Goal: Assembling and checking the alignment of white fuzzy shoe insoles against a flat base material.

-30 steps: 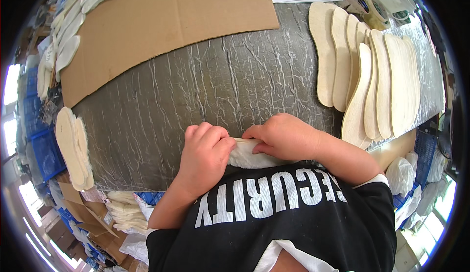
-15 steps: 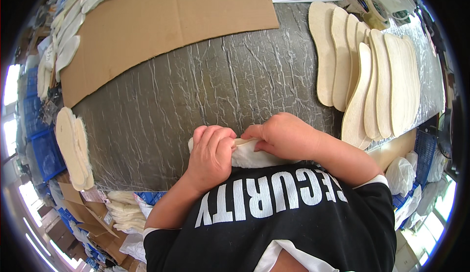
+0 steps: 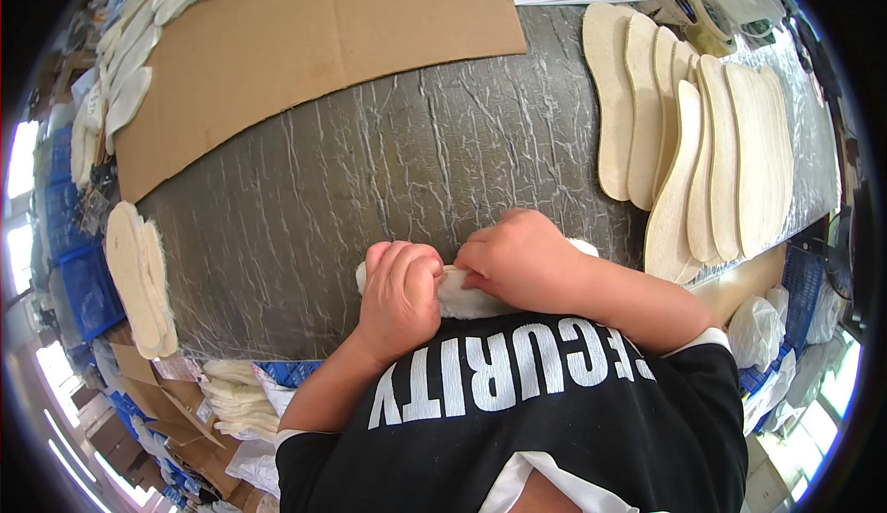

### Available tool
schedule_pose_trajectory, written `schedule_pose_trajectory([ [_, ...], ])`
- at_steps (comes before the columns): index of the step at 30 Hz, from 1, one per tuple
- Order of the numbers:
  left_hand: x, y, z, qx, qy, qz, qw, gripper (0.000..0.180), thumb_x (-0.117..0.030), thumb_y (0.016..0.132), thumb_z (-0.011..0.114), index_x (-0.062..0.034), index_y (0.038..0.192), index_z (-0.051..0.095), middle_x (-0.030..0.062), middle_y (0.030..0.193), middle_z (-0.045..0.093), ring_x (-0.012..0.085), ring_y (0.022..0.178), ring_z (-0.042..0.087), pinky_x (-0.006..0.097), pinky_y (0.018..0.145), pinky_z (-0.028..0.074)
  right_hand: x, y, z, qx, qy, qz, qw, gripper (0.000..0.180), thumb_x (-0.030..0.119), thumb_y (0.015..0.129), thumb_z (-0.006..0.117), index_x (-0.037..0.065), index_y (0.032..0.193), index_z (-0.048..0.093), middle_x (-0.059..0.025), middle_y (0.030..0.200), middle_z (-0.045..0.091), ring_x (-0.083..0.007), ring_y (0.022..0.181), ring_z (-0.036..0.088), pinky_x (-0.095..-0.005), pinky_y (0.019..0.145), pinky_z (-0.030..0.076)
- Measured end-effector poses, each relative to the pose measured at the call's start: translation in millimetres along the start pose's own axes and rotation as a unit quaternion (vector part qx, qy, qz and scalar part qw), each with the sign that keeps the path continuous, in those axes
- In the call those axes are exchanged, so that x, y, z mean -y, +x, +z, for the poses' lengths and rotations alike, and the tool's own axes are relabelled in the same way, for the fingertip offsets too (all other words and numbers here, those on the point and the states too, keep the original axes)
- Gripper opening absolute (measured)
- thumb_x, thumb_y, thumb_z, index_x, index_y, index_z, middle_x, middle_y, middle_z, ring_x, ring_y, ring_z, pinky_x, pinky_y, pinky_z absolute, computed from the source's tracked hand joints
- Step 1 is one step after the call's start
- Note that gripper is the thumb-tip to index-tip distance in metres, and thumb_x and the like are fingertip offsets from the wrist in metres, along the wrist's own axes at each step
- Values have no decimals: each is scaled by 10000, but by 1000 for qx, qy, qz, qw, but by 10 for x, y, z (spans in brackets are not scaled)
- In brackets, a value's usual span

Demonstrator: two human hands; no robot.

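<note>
Both hands clenched on one white fleecy insole (image 3: 471, 299) at the near edge of the grey crinkled-film table (image 3: 388, 162), roughly 6 o'clock in the view. Left hand (image 3: 399, 293) gripping the 9 o'clock end, fingers curled over the pile; right hand (image 3: 522, 259) pinching the middle and covering the 3 o'clock part, with a white tip showing past the knuckles. Long axis running 9 to 3 o'clock, across the body, directly under both hands, neither nearer. Fanned row of pale beige flat insoles (image 3: 688, 134) at 2 o'clock, well apart. Brown cardboard sheet (image 3: 305, 42) at 11 o'clock. Small stack of fleecy insoles (image 3: 139, 277) at 9 o'clock.
</note>
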State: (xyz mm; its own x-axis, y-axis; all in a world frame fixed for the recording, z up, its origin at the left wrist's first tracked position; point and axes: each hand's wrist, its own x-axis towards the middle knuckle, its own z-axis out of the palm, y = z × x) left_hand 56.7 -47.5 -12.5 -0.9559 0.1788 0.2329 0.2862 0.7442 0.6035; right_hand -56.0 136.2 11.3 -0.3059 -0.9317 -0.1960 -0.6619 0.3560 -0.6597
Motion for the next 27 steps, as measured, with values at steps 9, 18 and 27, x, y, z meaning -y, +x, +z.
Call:
schedule_pose_trajectory([
  [9,134,48,-474,90,-62,-83,991,360,-148,692,798,-39,1002,651,89,998,684,278,935,616,418,950,398,-8,-27,161,-124,58,-17,990,53,139,784,651,94,757,656,-73,750,669,-299,688,648,-415,706,497],
  [18,135,38,-453,79,-94,-96,988,280,-121,687,801,-31,922,678,85,894,685,258,847,621,382,873,405,-1,-17,119,-111,86,-10,990,100,96,730,714,94,815,661,-56,756,663,-300,698,631,-412,684,484],
  [27,373,175,-458,170,-330,-405,836,266,-196,884,718,8,1053,682,55,936,692,124,939,624,281,865,486,-121,125,-146,-54,68,78,993,160,202,897,594,99,998,663,-122,828,688,-295,767,672,-417,751,515],
])
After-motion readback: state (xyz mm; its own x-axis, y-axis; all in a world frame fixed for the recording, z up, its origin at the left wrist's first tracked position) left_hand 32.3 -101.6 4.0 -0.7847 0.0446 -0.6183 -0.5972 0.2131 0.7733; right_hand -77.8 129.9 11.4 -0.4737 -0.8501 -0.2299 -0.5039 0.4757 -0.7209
